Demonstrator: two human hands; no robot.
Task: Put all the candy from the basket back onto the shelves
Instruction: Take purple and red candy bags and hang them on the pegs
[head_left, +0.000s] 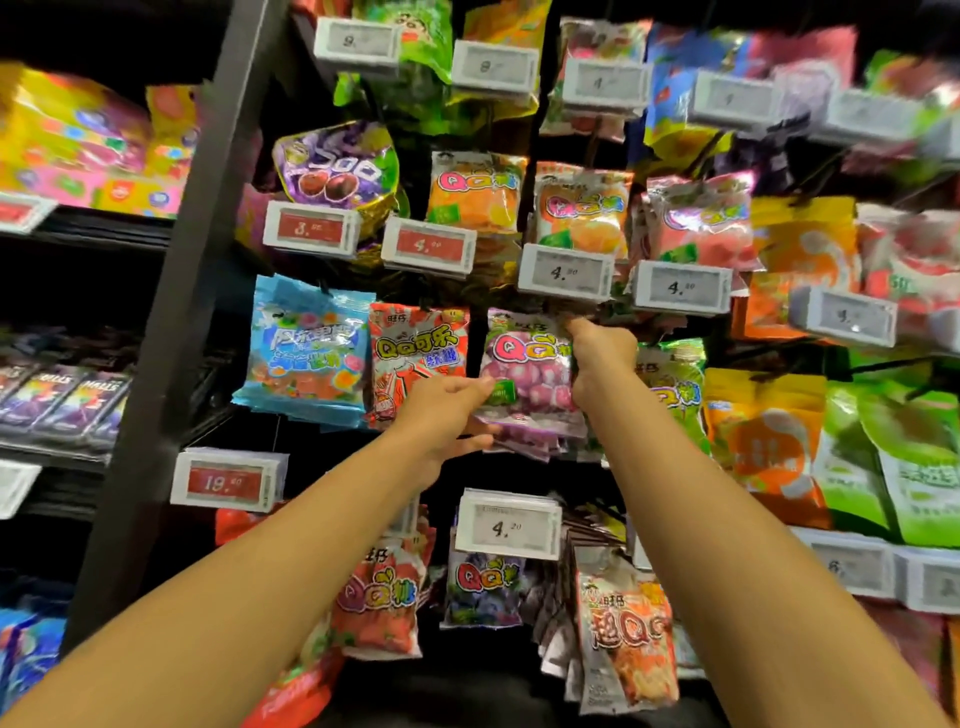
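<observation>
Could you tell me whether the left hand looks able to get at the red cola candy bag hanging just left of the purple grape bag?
Probably yes. The left hand holds the purple grape bag at its lower left corner, right beside the red cola candy bag, which hangs in front with nothing covering it. It would have to let go first.

Candy bags (524, 374) packed edge to edge, price tags (566, 273) jutting forward, dark gaps possibly passable between rows
</observation>
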